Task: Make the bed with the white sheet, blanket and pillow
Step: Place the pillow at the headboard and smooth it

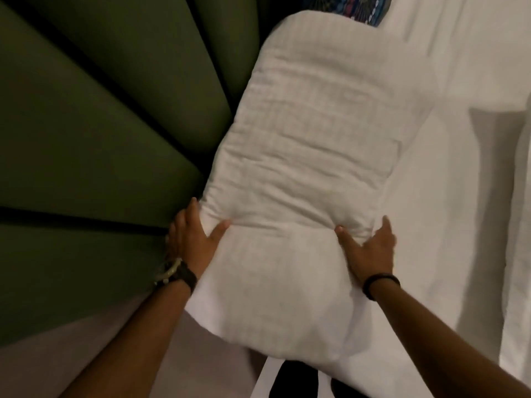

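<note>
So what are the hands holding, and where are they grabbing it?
The white pillow. The left hand grips its left edge and the right hand its right edge, near the closer end, thumbs on top.

A bedroom, viewed from above: a plump white pillow [310, 145] lies on a white sheet [459, 168] spread flat beside a headboard [100, 110] of padded dark green panels, with a patterned cushion [353, 7] just beyond the pillow's far end, under dim indoor light.
</note>
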Tool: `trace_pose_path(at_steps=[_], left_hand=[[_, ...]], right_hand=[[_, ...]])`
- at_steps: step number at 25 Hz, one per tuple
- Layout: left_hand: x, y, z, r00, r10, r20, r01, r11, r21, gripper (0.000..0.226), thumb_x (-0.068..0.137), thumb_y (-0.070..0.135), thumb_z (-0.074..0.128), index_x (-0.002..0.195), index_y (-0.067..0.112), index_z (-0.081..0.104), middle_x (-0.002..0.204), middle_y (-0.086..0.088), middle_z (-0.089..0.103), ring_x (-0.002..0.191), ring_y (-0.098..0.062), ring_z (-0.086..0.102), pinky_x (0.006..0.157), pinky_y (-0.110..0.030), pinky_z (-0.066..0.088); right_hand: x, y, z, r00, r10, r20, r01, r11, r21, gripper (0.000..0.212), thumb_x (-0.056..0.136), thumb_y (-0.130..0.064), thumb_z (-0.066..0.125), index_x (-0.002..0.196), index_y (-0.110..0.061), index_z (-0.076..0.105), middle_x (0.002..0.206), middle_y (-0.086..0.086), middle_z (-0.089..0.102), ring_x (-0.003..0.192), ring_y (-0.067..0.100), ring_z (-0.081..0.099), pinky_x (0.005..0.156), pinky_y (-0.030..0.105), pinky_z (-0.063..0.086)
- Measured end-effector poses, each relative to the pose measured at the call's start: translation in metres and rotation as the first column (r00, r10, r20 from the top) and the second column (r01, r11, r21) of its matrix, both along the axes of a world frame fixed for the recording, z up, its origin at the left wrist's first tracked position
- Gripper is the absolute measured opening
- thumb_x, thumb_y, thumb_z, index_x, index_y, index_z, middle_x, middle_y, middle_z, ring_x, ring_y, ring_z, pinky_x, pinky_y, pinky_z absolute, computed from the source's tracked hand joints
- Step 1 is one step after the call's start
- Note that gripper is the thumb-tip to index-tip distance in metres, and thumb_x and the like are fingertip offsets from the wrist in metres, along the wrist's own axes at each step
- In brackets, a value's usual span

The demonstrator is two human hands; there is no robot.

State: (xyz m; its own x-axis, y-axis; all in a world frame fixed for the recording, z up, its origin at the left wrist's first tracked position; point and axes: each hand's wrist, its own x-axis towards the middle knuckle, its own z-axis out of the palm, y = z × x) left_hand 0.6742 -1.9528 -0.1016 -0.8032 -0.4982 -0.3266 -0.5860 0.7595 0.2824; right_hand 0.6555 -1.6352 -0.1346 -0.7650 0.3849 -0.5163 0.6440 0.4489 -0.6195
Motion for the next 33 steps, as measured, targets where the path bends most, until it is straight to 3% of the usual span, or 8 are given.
trace_pose_path(at_steps=[3, 6, 10, 12, 17, 22, 28, 33], left_hand=[[0.018, 0.043, 0.002, 0.937, -0.315, -0.150, 0.295, 0.945, -0.145, 0.104, 0.075, 0.090, 0.030, 0.156, 0.024, 0.031, 0.165, -0.016, 0.024, 0.152, -0.039, 0.021, 0.116, -0.057, 0.021], [0.037, 0.054, -0.020, 0.896, -0.445, -0.005, 0.436, 0.879, -0.195, 0.109, 0.072, 0.094, 0.025, 0.159, 0.030, 0.016, 0.169, -0.008, 0.009, 0.155, -0.033, 0.007, 0.119, -0.065, 0.007], [0.048, 0.025, -0.044, 0.904, -0.422, 0.064, 0.425, 0.876, -0.228, 0.115, 0.070, 0.097, 0.028, 0.159, 0.026, 0.014, 0.169, -0.006, 0.008, 0.155, -0.027, 0.006, 0.115, -0.070, 0.008], [0.037, 0.029, -0.045, 0.900, -0.426, 0.093, 0.436, 0.882, -0.178, 0.117, 0.068, 0.098, 0.028, 0.158, 0.023, 0.021, 0.168, -0.007, 0.014, 0.154, -0.028, 0.011, 0.114, -0.069, 0.010], [0.027, 0.032, -0.055, 0.903, -0.429, 0.021, 0.426, 0.886, -0.183, 0.118, 0.067, 0.098, 0.028, 0.157, 0.022, 0.025, 0.167, -0.008, 0.019, 0.153, -0.027, 0.017, 0.114, -0.068, 0.014], [0.017, 0.018, -0.076, 0.894, -0.449, 0.009, 0.443, 0.878, -0.182, 0.121, 0.064, 0.100, 0.026, 0.159, 0.025, 0.017, 0.168, -0.007, 0.015, 0.155, -0.025, 0.015, 0.118, -0.063, 0.011], [0.019, 0.010, -0.092, 0.892, -0.447, -0.065, 0.434, 0.888, -0.150, 0.119, 0.065, 0.097, 0.028, 0.156, 0.021, 0.029, 0.167, -0.009, 0.021, 0.152, -0.027, 0.021, 0.114, -0.064, 0.018], [0.009, 0.010, -0.081, 0.911, -0.410, 0.057, 0.413, 0.905, -0.100, 0.116, 0.065, 0.095, 0.032, 0.155, 0.022, 0.029, 0.165, -0.010, 0.026, 0.150, -0.029, 0.027, 0.111, -0.067, 0.023]], right_hand=[[-0.019, -0.041, 0.037, 0.830, 0.287, -0.479, -0.183, 0.950, 0.252, 0.089, 0.083, -0.066, 0.052, 0.146, -0.007, 0.035, 0.151, 0.018, 0.037, 0.143, 0.034, 0.029, 0.118, 0.048, 0.020], [-0.061, -0.048, 0.013, 0.390, 0.896, -0.215, -0.671, 0.436, 0.600, 0.089, 0.086, -0.078, 0.021, 0.151, -0.018, 0.032, 0.161, 0.012, 0.018, 0.149, 0.031, 0.013, 0.117, 0.059, 0.005], [-0.180, 0.064, 0.002, 0.840, 0.539, 0.071, -0.446, 0.609, 0.656, 0.117, 0.063, -0.095, -0.005, 0.156, -0.024, 0.004, 0.164, 0.007, -0.002, 0.150, 0.031, -0.005, 0.112, 0.068, -0.004], [-0.191, 0.050, 0.021, 0.836, 0.543, -0.079, -0.347, 0.635, 0.690, 0.115, 0.069, -0.092, 0.007, 0.153, -0.015, 0.023, 0.162, 0.016, 0.012, 0.149, 0.036, 0.003, 0.111, 0.070, 0.005], [-0.173, -0.128, 0.015, -0.220, 0.975, 0.014, -0.618, -0.151, 0.771, 0.091, 0.082, -0.081, 0.020, 0.144, -0.020, 0.046, 0.154, 0.017, 0.036, 0.144, 0.036, 0.028, 0.110, 0.071, 0.013], [-0.327, -0.033, 0.005, 0.532, 0.847, 0.006, -0.585, 0.362, 0.726, 0.093, 0.079, -0.084, 0.016, 0.155, -0.030, 0.005, 0.165, 0.007, 0.002, 0.150, 0.033, 0.000, 0.113, 0.069, 0.000], [-0.314, -0.020, -0.003, 0.819, 0.572, 0.047, -0.435, 0.564, 0.702, 0.098, 0.079, -0.082, 0.018, 0.155, -0.025, -0.005, 0.164, 0.006, -0.011, 0.149, 0.027, -0.012, 0.111, 0.068, -0.002], [-0.195, -0.016, 0.010, 0.773, 0.631, 0.066, -0.588, 0.673, 0.450, 0.085, 0.090, -0.071, 0.031, 0.156, -0.023, 0.009, 0.165, 0.003, -0.006, 0.150, 0.020, -0.010, 0.118, 0.055, -0.003]])
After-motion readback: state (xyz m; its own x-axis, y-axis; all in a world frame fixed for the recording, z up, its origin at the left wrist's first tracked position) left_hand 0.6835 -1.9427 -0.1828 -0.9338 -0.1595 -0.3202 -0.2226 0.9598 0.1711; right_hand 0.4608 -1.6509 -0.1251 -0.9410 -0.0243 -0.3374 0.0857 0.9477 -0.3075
